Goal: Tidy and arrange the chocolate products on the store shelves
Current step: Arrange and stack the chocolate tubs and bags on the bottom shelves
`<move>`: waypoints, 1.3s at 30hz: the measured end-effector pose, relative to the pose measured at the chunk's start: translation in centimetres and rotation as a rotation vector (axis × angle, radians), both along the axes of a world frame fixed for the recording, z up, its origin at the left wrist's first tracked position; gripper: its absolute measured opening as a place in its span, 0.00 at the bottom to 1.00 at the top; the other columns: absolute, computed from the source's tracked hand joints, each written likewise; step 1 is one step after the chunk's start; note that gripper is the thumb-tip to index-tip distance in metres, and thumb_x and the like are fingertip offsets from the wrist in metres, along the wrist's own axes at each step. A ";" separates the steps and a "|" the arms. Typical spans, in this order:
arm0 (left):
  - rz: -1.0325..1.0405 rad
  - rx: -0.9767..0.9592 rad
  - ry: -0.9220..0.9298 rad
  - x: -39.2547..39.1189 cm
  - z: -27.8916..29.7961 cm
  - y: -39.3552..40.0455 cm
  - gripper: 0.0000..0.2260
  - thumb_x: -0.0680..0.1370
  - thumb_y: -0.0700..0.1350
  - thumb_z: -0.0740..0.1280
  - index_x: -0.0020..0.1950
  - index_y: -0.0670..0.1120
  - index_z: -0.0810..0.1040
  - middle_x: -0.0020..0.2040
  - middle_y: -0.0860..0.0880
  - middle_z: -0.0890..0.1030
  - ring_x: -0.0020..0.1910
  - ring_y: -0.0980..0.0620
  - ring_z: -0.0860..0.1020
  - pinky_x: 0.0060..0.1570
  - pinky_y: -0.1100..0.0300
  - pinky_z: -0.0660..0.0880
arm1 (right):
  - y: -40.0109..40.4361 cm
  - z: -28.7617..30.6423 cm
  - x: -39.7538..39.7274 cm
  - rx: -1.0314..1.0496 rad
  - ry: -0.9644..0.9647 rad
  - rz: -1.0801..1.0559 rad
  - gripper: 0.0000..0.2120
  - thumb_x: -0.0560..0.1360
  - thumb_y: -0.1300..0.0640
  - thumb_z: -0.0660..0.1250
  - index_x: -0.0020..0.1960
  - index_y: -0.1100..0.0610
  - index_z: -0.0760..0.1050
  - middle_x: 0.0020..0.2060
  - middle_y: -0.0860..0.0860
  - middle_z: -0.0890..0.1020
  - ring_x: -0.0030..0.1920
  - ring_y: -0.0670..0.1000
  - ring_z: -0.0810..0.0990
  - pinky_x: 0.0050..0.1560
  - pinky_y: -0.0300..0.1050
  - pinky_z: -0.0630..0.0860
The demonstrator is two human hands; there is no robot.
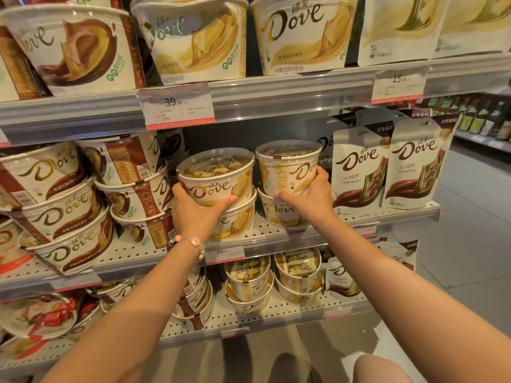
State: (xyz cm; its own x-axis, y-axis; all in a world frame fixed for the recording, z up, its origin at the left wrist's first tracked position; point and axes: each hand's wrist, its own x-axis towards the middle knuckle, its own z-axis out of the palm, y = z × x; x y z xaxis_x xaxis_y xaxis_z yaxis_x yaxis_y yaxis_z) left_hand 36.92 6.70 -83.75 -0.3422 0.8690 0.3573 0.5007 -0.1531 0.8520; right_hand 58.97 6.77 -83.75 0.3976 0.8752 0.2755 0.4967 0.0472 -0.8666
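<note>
My left hand [193, 208] and right hand [309, 196] each clamp fingers round a top tub [218, 178] [289, 167] stacked near the shelf's [276, 233] front edge; I should square both, logos forward.

Price tag [176, 105] small print illegible

"Dove" on tubs [217, 186] and pouches [356, 167]; price tags "39.90" [177, 105], "15.90" [399, 82].
</note>
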 end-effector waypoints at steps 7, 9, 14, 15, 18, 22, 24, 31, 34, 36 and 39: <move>-0.096 -0.039 0.019 -1.0 0.3 0.1 0.45 0.60 0.57 0.78 0.71 0.47 0.60 0.66 0.47 0.72 0.64 0.47 0.71 0.61 0.53 0.70 | -0.2 -0.2 -0.6 0.061 -0.012 -0.082 0.57 0.54 0.41 0.80 0.73 0.58 0.55 0.67 0.55 0.68 0.69 0.56 0.66 0.68 0.56 0.66; -0.107 -0.037 0.018 -0.9 0.5 0.0 0.45 0.61 0.56 0.78 0.72 0.47 0.59 0.67 0.48 0.71 0.65 0.48 0.70 0.62 0.53 0.69 | -0.3 0.0 -1.1 0.047 -0.049 -0.124 0.62 0.55 0.40 0.80 0.75 0.59 0.49 0.69 0.57 0.63 0.71 0.57 0.62 0.71 0.53 0.62; -0.085 -0.020 -0.014 -0.3 0.2 -0.3 0.50 0.61 0.55 0.79 0.74 0.47 0.53 0.69 0.47 0.68 0.68 0.47 0.67 0.65 0.54 0.66 | -0.4 -0.4 -1.4 0.076 -0.106 -0.146 0.59 0.56 0.37 0.78 0.74 0.59 0.51 0.68 0.57 0.62 0.70 0.57 0.61 0.69 0.51 0.61; -0.060 -0.009 -0.010 0.0 0.0 -0.4 0.51 0.60 0.55 0.79 0.74 0.47 0.53 0.70 0.46 0.66 0.68 0.47 0.66 0.65 0.54 0.65 | -0.5 -0.6 -1.2 0.092 -0.097 -0.129 0.58 0.56 0.38 0.78 0.74 0.59 0.52 0.69 0.56 0.62 0.70 0.56 0.61 0.70 0.51 0.60; 0.012 0.016 -0.030 1.1 -0.2 -0.4 0.53 0.58 0.54 0.80 0.72 0.45 0.52 0.70 0.44 0.63 0.69 0.46 0.63 0.64 0.58 0.61 | -0.4 -1.0 -0.5 0.109 -0.041 -0.064 0.55 0.57 0.40 0.78 0.73 0.58 0.53 0.70 0.55 0.64 0.71 0.55 0.62 0.71 0.54 0.62; 0.051 0.000 -0.089 1.8 0.3 -0.2 0.51 0.59 0.52 0.81 0.72 0.43 0.53 0.69 0.43 0.64 0.69 0.45 0.64 0.61 0.60 0.62 | -0.4 -1.0 -0.1 0.071 0.008 -0.010 0.53 0.59 0.42 0.77 0.74 0.55 0.51 0.69 0.55 0.66 0.69 0.56 0.65 0.68 0.56 0.67; 0.033 0.006 -0.082 1.5 0.2 -0.1 0.49 0.59 0.51 0.81 0.71 0.44 0.55 0.68 0.43 0.66 0.67 0.46 0.66 0.56 0.62 0.62 | -0.4 -1.1 0.1 0.073 0.006 0.002 0.54 0.61 0.45 0.78 0.75 0.55 0.47 0.71 0.55 0.63 0.71 0.56 0.62 0.71 0.54 0.63; -0.022 0.007 -0.026 0.1 -0.3 0.2 0.47 0.60 0.54 0.79 0.70 0.46 0.57 0.68 0.45 0.68 0.67 0.46 0.67 0.60 0.57 0.66 | -0.1 -0.6 0.0 0.035 -0.057 -0.060 0.61 0.60 0.41 0.78 0.77 0.59 0.43 0.73 0.57 0.57 0.74 0.57 0.53 0.74 0.54 0.54; -0.023 0.018 -0.016 0.1 -0.4 0.2 0.46 0.60 0.54 0.80 0.69 0.46 0.58 0.67 0.45 0.69 0.66 0.46 0.68 0.58 0.58 0.66 | -0.1 -0.6 -0.8 0.058 -0.090 -0.108 0.58 0.59 0.40 0.78 0.75 0.60 0.49 0.71 0.57 0.59 0.72 0.57 0.56 0.72 0.52 0.55; -0.023 0.022 -0.021 0.0 -0.5 0.3 0.46 0.59 0.54 0.80 0.69 0.46 0.58 0.67 0.45 0.70 0.65 0.46 0.69 0.58 0.58 0.67 | 0.0 -0.6 -1.2 0.086 -0.063 -0.140 0.57 0.57 0.39 0.78 0.74 0.60 0.52 0.70 0.56 0.61 0.72 0.56 0.58 0.72 0.51 0.56; -0.015 0.023 -0.027 0.0 -0.6 0.4 0.47 0.59 0.55 0.80 0.70 0.46 0.57 0.67 0.46 0.69 0.66 0.46 0.69 0.61 0.55 0.68 | 0.1 -0.7 -1.3 0.101 -0.014 -0.149 0.58 0.55 0.38 0.79 0.73 0.60 0.53 0.71 0.56 0.62 0.72 0.56 0.59 0.73 0.53 0.58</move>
